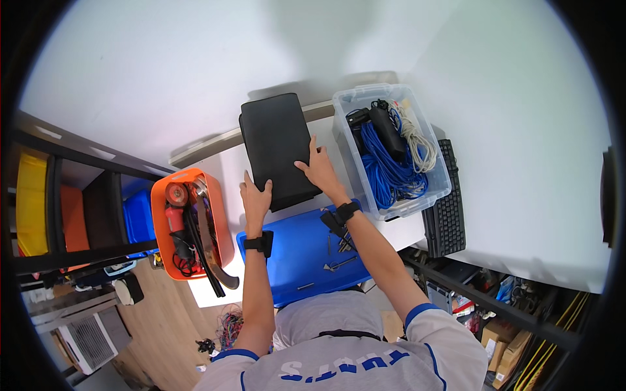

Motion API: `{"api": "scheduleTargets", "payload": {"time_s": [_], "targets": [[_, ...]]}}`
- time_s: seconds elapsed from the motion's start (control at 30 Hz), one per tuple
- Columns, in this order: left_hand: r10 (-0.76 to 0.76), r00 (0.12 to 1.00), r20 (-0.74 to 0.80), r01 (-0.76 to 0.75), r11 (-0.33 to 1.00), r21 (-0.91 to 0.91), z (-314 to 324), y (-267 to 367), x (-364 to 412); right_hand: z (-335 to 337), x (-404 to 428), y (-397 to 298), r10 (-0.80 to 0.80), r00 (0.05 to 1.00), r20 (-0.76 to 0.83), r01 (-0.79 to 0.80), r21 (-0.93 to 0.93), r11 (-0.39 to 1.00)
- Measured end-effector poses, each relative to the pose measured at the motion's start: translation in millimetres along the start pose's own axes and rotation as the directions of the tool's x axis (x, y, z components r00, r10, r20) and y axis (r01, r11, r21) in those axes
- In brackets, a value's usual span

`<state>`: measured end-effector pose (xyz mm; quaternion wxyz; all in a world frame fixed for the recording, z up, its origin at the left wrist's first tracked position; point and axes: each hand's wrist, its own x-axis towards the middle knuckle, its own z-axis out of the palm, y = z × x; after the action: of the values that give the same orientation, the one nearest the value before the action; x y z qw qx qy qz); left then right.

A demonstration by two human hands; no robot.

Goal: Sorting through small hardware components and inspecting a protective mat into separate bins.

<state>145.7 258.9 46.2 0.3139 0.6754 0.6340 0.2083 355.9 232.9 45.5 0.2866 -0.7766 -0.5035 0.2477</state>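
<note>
A black rectangular case (pixel 279 144), smooth and apparently folded in layers, is at the back of the white table between two containers. My left hand (pixel 255 198) grips its near left corner, thumb on top and fingers along the side. My right hand (pixel 320 171) grips the right edge, fingers partly spread over it. Each wrist wears a black strap. Closer to me lies a blue plastic tray or lid (pixel 288 264), under my forearms. Loose metal bits and bolts (pixel 341 264) rest on it, some partly hidden by my right wrist.
On the left, an orange plastic basket (pixel 225 239) holds a red angle grinder (pixel 175 215) and a handsaw (pixel 208 234). A clear plastic bin (pixel 345 122) with blue network cables (pixel 379 166) stands right, beside a black keyboard (pixel 445 210). Shelving with coloured bins (pixel 32 205) is far left.
</note>
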Motion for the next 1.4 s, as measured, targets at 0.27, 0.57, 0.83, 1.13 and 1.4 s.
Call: {"api": "scheduleTargets", "payload": {"time_s": [0.27, 0.57, 0.83, 1.13, 1.4], "targets": [[0.264, 0.962, -0.067, -0.262, 0.964, 0.044, 10.7, 7.4, 8.8, 12.5, -3.6, 3.3, -0.21, 0.977, -0.044, 0.213, 0.087, 0.973], [0.195, 0.979, 0.054, -0.194, 0.981, -0.03, 13.0, 11.1, -0.7, 18.1, -1.7, 29.2, -0.151, 0.988, 0.01, 0.15, 0.09, 0.985], [0.214, 0.973, -0.082, -0.228, 0.935, -0.271, -11.9, 11.4, -23.4, -4.5, -21.0, 1.3, -0.098, 0.993, -0.071, 0.113, 0.241, 0.964], [0.133, 0.987, -0.095, -0.149, 0.972, -0.184, -21.6, 1.0, -112.6, -39.1, -133.1, 5.3, -0.21, 0.945, -0.25, 0.266, 0.217, 0.939], [0.179, 0.955, 0.236, -0.187, 0.982, 0.012, -21.6, -70.9, -192.5, -61.2, -260.5, 99.4, 0.028, 0.999, -0.022, -0.027, 0.065, 0.998]]}}
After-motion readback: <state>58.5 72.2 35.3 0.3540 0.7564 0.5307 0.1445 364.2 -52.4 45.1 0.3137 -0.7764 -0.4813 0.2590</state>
